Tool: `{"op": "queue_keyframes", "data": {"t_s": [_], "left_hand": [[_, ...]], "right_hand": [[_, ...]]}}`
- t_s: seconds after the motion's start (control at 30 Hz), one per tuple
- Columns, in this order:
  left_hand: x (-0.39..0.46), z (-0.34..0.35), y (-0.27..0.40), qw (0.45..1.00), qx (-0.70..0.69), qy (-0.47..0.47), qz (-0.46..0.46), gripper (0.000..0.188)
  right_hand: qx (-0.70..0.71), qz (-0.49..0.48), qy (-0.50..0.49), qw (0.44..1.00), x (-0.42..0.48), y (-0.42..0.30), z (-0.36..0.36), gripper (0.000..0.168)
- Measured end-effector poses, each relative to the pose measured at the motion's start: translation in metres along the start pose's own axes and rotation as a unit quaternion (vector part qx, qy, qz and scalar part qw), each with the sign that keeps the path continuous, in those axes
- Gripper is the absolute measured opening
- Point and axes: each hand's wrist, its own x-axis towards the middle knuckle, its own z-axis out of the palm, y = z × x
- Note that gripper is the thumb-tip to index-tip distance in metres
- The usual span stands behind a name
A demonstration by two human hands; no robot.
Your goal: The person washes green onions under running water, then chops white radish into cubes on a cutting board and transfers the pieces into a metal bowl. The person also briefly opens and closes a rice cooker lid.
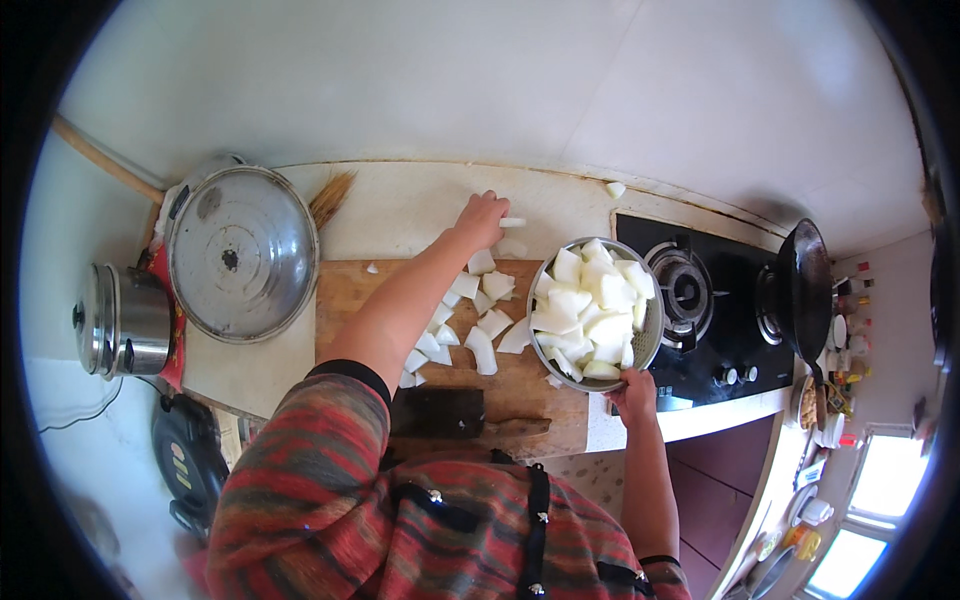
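My left hand (pixel 480 221) reaches over the counter behind the cutting board and pinches a pale piece of peeled vegetable (pixel 514 223). Another pale piece (pixel 512 247) lies just below it at the board's back edge. With my right hand (pixel 636 397) I grip the near rim of a metal colander (pixel 652 341), heaped with white vegetable chunks (pixel 592 300). The colander overlaps the right end of the wooden cutting board (pixel 562 420). More cut chunks (pixel 481 351) lie scattered across the board, some partly hidden by my left forearm. A dark cleaver (pixel 439 412) with a wooden handle rests near the front edge.
A black gas hob (pixel 720 300) with a wok (pixel 804 292) is on the right. At left are a large metal lid (pixel 240 255), a straw brush (pixel 332 196) and a steel pot (pixel 139 319). One stray chunk (pixel 616 190) lies by the wall.
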Motion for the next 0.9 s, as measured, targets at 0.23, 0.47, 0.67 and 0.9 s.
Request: {"op": "queue_keyframes", "data": {"t_s": [0.23,0.47,0.67,0.9], "left_hand": [[0.002,-0.005,-0.005,0.987,-0.108,-0.038,-0.116,0.036],[-0.009,-0.058,0.109,0.930,-0.361,-0.053,-0.038,0.036],[-0.028,-0.011,0.218,0.940,-0.246,-0.112,0.208,0.030],[-0.030,0.004,0.249,0.935,-0.100,-0.181,0.289,0.023]], "right_hand": [[-0.015,0.000,-0.008,1.000,-0.007,-0.006,0.006,0.025],[-0.014,0.001,-0.017,1.000,0.000,0.000,-0.001,0.026],[-0.025,0.008,-0.011,1.000,-0.005,-0.007,0.006,0.029],[-0.021,0.005,0.009,1.000,-0.002,-0.001,0.004,0.028]]}}
